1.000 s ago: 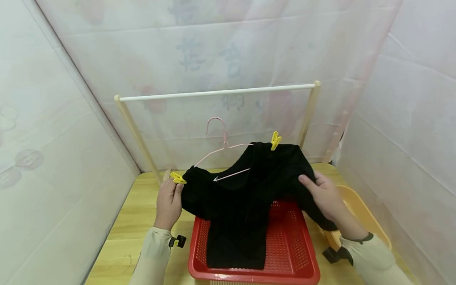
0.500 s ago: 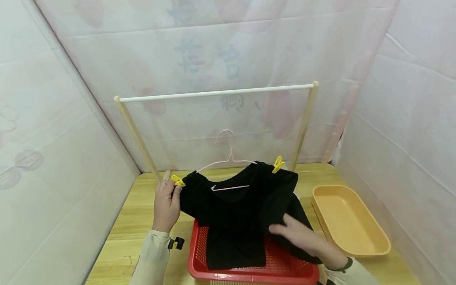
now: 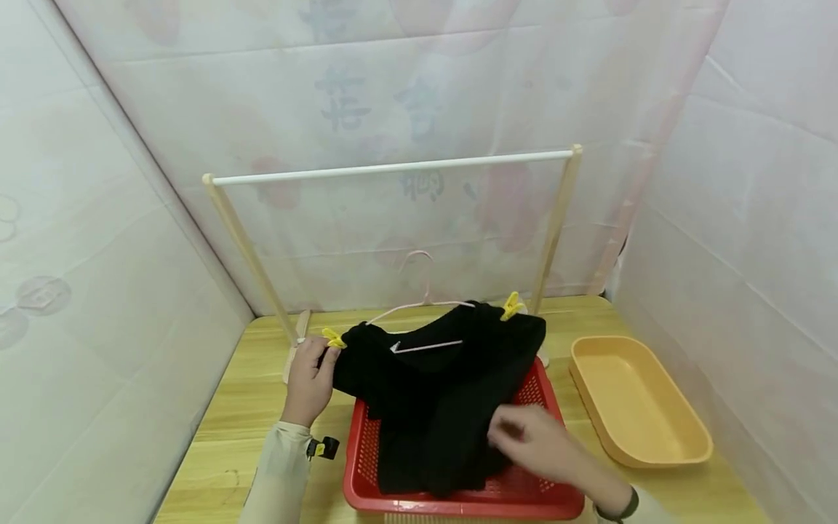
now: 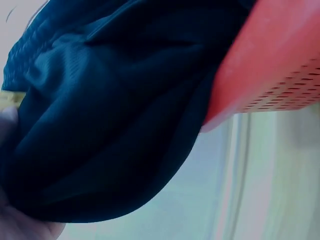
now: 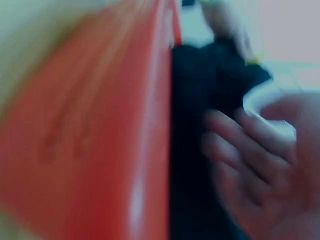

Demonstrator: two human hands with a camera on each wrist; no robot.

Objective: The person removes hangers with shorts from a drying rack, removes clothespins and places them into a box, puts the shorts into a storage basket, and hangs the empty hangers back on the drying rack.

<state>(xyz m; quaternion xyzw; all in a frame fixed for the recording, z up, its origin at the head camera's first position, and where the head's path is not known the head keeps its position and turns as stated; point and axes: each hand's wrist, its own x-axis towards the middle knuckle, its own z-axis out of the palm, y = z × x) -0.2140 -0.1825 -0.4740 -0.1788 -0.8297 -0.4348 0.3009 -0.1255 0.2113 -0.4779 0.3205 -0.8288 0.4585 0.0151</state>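
A black shirt (image 3: 419,407) hangs over the red basket, on a pink wire hanger (image 3: 427,346) whose lower bar shows through the neckline. One yellow clothespin (image 3: 332,337) grips its left shoulder, another clothespin (image 3: 512,306) the right. My left hand (image 3: 309,378) pinches the cloth just below the left clothespin; in the left wrist view the fabric (image 4: 110,120) droops from thumb and fingers. At the shirt's lower right, my right hand (image 3: 533,437) is over the basket, blurred. Its loosely bent fingers (image 5: 232,137) hold nothing in the right wrist view.
The red basket (image 3: 458,507) stands at the table's front, its wall close to my right hand. A wooden rack with a white rail (image 3: 393,168) rises behind the hanger. A yellow tray (image 3: 638,400) lies at the right. Cloth walls enclose the table.
My right hand has let go of the right sleeve and moved left and down. That sleeve now lies folded over the shirt front. The hanger has sunk lower; my left hand keeps its hold.
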